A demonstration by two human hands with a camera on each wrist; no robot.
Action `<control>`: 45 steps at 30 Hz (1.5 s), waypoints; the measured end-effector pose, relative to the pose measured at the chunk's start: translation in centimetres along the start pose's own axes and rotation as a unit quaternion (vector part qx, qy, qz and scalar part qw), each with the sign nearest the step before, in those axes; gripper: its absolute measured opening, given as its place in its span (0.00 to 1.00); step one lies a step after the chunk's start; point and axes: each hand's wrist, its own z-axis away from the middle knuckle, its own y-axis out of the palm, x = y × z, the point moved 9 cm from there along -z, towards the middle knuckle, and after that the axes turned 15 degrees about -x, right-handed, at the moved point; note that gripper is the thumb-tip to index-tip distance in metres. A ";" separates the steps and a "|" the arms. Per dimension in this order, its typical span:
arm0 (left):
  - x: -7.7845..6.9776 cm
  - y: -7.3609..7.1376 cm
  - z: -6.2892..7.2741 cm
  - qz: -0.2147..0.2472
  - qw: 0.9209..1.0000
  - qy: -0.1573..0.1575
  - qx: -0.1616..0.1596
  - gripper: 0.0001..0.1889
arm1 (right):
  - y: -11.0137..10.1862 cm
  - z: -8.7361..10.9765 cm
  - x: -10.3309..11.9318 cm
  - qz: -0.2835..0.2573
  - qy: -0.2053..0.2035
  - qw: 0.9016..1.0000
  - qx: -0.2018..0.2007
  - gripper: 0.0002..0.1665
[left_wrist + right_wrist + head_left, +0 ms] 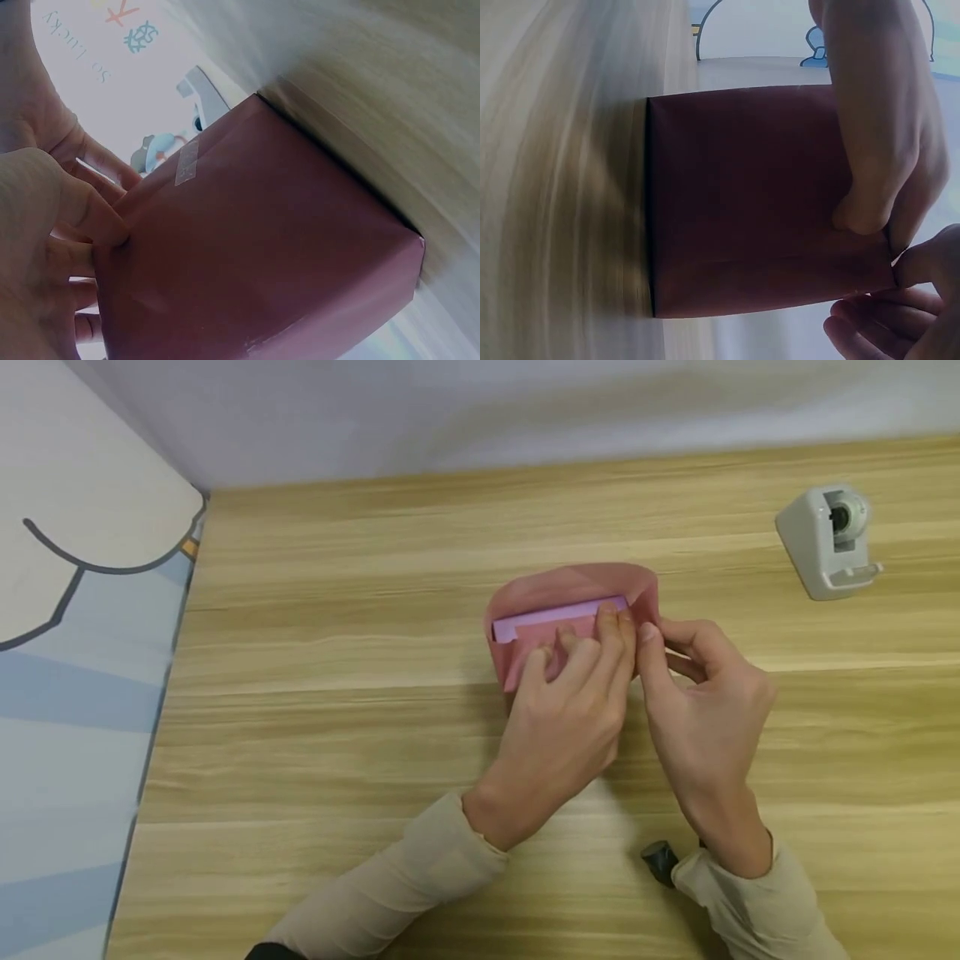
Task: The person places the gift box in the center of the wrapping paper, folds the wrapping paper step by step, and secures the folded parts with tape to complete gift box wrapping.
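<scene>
A box with a lilac top edge (558,613) stands on the table inside pink wrapping paper (573,578), whose far rim rises above it. A folded flap covers part of the top. My left hand (566,710) lies over the near side, fingers bent onto the flap. In the left wrist view, its thumb (105,217) presses the front face of the paper. With thumb and fingers, my right hand (708,710) pinches the paper at the right near corner. A clear tape strip (186,163) sticks to the paper's side. The box's contents are hidden.
A white tape dispenser (828,543) holding a clear roll stands at the table's back right. A small black cylindrical object (660,862) shows beside my right sleeve. The wooden table (315,693) ends at a pale wall behind and a printed panel (82,693) on the left.
</scene>
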 end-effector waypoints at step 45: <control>0.0 0.1 -0.3 -0.001 1.000 -0.002 -0.013 0.25 | 0.6 -1.1 -1.4 -0.085 0.061 0.992 0.071 0.20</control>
